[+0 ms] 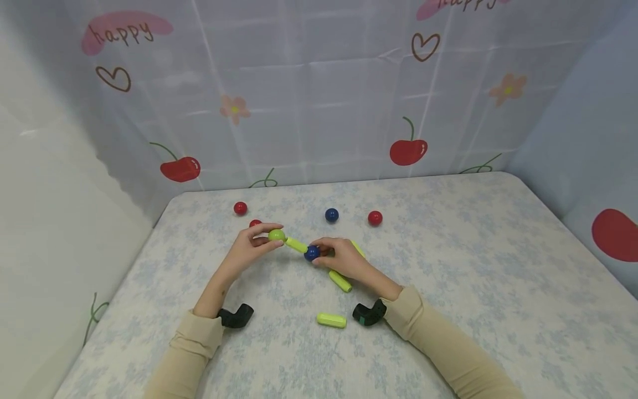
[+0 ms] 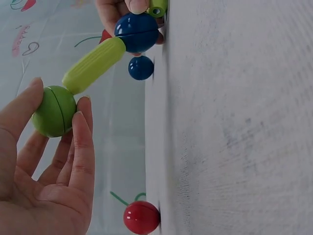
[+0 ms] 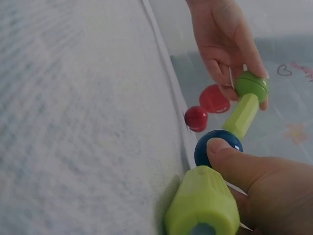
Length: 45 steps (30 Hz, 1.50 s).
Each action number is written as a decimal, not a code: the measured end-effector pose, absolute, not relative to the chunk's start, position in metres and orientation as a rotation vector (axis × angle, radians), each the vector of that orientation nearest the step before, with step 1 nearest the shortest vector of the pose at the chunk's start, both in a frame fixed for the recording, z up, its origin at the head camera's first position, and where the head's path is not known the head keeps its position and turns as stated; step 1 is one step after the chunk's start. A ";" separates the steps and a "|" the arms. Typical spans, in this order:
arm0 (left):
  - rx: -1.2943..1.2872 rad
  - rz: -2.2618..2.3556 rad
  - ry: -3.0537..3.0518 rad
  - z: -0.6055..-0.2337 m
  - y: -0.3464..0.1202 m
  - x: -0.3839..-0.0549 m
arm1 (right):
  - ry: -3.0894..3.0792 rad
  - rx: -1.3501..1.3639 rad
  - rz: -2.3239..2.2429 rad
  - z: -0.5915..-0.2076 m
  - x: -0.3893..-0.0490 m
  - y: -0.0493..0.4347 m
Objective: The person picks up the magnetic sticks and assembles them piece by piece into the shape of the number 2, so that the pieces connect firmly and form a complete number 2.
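Note:
My left hand (image 1: 251,245) pinches a green ball (image 2: 55,111) between thumb and fingers. A yellow-green ribbed rod (image 1: 296,245) runs from that ball to a dark blue ball (image 1: 312,253), which my right hand (image 1: 347,259) grips with its thumb pressed on the side. The joined pieces are held slanting, the green end raised above the table in the left wrist view. Close to the right hand lies another yellow-green rod (image 1: 340,281); whether it touches the blue ball I cannot tell. A further rod (image 1: 358,249) is partly hidden behind the right hand.
Toward the back of the cloth-covered table (image 1: 448,266) sit a loose blue ball (image 1: 332,215) and red balls, one at right (image 1: 375,218), one at left (image 1: 240,208). Another red ball (image 1: 255,223) is half hidden by the left hand. One rod (image 1: 331,320) lies in front.

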<state>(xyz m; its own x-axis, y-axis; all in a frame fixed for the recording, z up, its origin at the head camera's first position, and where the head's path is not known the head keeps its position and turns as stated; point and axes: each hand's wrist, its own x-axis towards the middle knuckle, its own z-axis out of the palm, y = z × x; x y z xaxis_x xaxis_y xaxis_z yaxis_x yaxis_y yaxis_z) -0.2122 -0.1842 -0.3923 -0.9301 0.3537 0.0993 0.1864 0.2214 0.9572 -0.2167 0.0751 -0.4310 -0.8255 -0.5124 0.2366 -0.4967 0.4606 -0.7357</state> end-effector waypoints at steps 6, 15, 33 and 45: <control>0.539 1.768 2.364 -0.393 -0.183 -0.211 | 2.672 -0.911 -1.334 -0.431 -0.216 0.075; 0.671 1.578 2.497 -0.403 -0.177 -0.215 | 2.674 -0.884 -1.377 -0.432 -0.215 0.076; 0.579 1.404 2.672 -0.419 -0.169 -0.213 | 2.901 -0.847 -0.730 -0.402 -0.202 0.077; 0.541 1.522 2.589 -0.386 -0.161 -0.196 | 2.864 -0.842 -0.831 -0.397 -0.200 0.078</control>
<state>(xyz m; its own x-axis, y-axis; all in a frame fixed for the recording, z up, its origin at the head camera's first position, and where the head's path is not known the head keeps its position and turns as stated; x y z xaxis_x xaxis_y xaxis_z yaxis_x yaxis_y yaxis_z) -0.1955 -0.1613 -0.3864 -0.9333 0.3449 0.1000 0.2550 0.4405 0.8608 -0.1995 0.0783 -0.3974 -0.8514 -0.5138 0.1059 -0.4907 0.7086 -0.5071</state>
